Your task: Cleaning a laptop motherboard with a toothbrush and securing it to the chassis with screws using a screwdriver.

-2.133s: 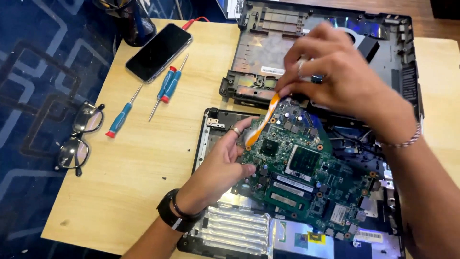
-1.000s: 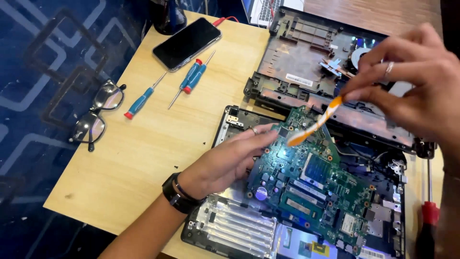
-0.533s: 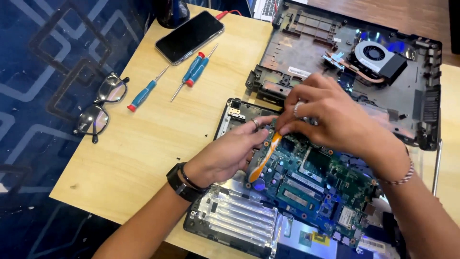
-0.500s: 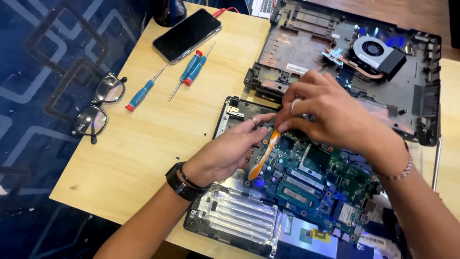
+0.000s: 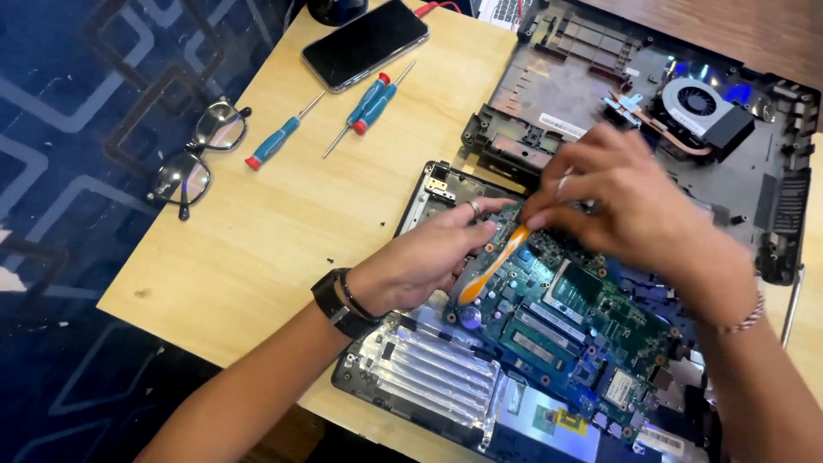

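Note:
A green laptop motherboard [image 5: 566,330] lies tilted over an open laptop base [image 5: 429,377] on a wooden table [image 5: 283,231]. My left hand [image 5: 424,257] rests on the board's left edge, fingers curled against it, a ring on one finger and a black watch on the wrist. My right hand [image 5: 630,210] hovers over the board's top edge and pinches the upper end of an orange pry tool [image 5: 490,266], which slants down-left across the board. A bracelet shows on the right wrist.
A second laptop shell [image 5: 600,94] with a fan [image 5: 699,101] sits at the back. Two blue-handled screwdrivers [image 5: 369,103] and a third screwdriver [image 5: 274,144] lie beside a black phone [image 5: 364,43]. Folded glasses [image 5: 193,163] rest at the table's left edge above a blue patterned floor.
A second ago my right hand held the orange tool lifted to the right of the board. It came back down over the board's top edge. The left hand stayed on the board.

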